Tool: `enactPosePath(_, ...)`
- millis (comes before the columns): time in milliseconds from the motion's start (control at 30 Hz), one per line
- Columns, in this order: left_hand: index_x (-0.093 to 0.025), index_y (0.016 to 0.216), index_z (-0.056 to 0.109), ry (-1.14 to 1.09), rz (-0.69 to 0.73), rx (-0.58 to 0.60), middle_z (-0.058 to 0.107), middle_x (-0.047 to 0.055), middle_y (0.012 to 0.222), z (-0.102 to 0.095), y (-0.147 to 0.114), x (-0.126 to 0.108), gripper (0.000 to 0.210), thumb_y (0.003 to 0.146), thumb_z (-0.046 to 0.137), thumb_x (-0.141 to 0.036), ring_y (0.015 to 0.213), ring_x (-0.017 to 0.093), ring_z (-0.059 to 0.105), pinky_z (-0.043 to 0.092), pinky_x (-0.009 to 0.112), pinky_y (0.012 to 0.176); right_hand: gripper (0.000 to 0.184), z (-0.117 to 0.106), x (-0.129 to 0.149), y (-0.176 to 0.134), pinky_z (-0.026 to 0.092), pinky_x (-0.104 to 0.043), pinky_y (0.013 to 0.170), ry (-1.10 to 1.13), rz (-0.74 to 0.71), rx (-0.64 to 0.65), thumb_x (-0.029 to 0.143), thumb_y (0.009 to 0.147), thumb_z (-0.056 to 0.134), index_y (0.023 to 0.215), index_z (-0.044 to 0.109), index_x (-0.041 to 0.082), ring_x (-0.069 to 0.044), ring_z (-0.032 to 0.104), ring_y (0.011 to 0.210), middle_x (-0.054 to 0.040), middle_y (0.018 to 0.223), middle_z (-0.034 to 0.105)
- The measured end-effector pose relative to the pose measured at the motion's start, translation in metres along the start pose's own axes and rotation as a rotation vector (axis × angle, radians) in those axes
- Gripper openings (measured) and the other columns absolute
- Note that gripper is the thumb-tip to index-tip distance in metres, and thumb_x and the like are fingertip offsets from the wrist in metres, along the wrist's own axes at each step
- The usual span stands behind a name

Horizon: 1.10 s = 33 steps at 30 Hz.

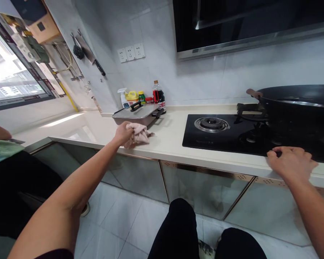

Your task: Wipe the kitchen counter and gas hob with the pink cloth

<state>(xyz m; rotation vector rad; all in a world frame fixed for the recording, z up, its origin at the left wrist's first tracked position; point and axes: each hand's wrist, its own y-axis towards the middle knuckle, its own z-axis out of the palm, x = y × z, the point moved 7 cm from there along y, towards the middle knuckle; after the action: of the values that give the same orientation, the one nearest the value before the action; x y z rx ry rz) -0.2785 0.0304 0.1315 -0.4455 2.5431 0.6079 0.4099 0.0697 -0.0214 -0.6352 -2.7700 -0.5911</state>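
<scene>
My left hand [123, 133] is closed on a crumpled pale pink cloth [139, 133], which lies against the white countertop [167, 138] near its front edge. Just behind the cloth stands a rectangular electric pan [135, 114] with a lid and black handles. My right hand [293, 162] rests at the front edge of the black gas stove [205, 138], its fingers bent and the thumb apart from them. I see nothing held in it.
A large black wok [294, 111] sits on the right burner. Bottles [158, 95] and a spray bottle [122, 97] stand against the wall. A cleaver [90, 54] hangs above. Another person [5, 154] stands at the left. The range hood [232, 28] overhangs the stove.
</scene>
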Motion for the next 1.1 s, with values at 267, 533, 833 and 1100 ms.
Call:
enactPosePath(267, -0.018, 0.142, 0.060, 0.235, 0.299, 0.324, 0.062, 0.014, 0.147, 0.070, -0.051, 0.000, 0.074, 0.074, 0.078, -0.043, 0.140, 0.038, 0.054, 0.042, 0.047, 0.120, 0.063, 0.005, -0.003, 0.004, 0.037, -0.059, 0.103, -0.003, 0.007, 0.045, 0.057, 0.098, 0.026, 0.118, 0.073, 0.020, -0.045, 0.045, 0.129, -0.0233, 0.138, 0.052)
enactPosePath(533, -0.034, 0.161, 0.044, 0.385, 0.124, 0.241, 0.029, 0.008, 0.174, 0.063, -0.058, 0.044, 0.073, 0.096, 0.048, -0.066, 0.158, 0.042, 0.026, 0.028, 0.063, 0.123, 0.069, 0.003, -0.001, -0.001, 0.039, -0.060, 0.102, -0.036, -0.002, 0.046, 0.060, 0.097, 0.019, 0.122, 0.072, 0.021, -0.046, 0.047, 0.129, -0.0233, 0.138, 0.054)
enactPosePath(833, -0.035, 0.167, 0.031, 0.411, 0.202, 0.386, 0.034, 0.016, 0.170, 0.114, -0.053, -0.006, 0.091, 0.090, 0.048, -0.080, 0.150, 0.050, 0.035, 0.030, 0.070, 0.115, 0.069, -0.002, 0.005, -0.003, 0.040, -0.059, 0.103, -0.073, -0.011, 0.089, 0.060, 0.096, 0.019, 0.125, 0.070, 0.022, -0.046, 0.046, 0.130, -0.0207, 0.142, 0.055)
enactPosePath(1100, -0.041, 0.165, 0.034, 0.281, 0.370, 0.564, 0.026, 0.010, 0.175, 0.181, -0.049, -0.103, 0.089, 0.088, 0.049, -0.081, 0.158, 0.048, 0.021, 0.019, 0.066, 0.123, 0.065, -0.007, 0.006, -0.005, 0.042, -0.060, 0.104, -0.069, -0.024, 0.049, 0.059, 0.096, 0.020, 0.118, 0.071, 0.024, -0.045, 0.050, 0.130, -0.0182, 0.140, 0.059)
